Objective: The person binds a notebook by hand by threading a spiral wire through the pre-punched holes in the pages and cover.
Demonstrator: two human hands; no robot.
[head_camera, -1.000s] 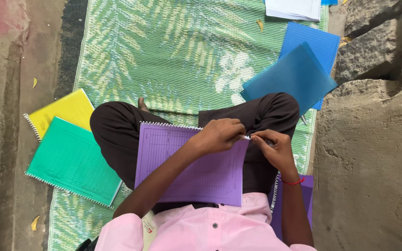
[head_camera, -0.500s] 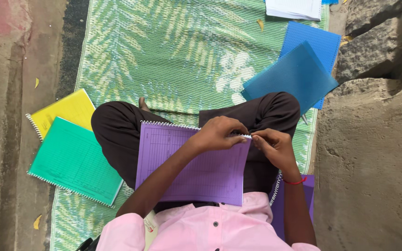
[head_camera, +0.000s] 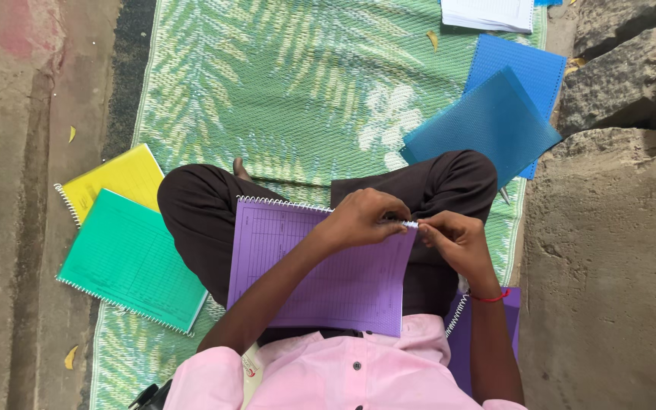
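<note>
The spiral wire [head_camera: 411, 223] is pinched between the left hand [head_camera: 366, 216] and right hand [head_camera: 453, 239], at the purple notebook [head_camera: 328, 273] corner just beneath; turned steadily, snagging should be avoided.

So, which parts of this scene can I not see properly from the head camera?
- Head view: the end of the spiral wire on the purple notebook is covered by the fingers of the left hand and right hand.
- The second purple notebook lies mostly under the right forearm.
- The white paper stack is cut off by the top edge.
- The print on the purple page is too small to read.
</note>
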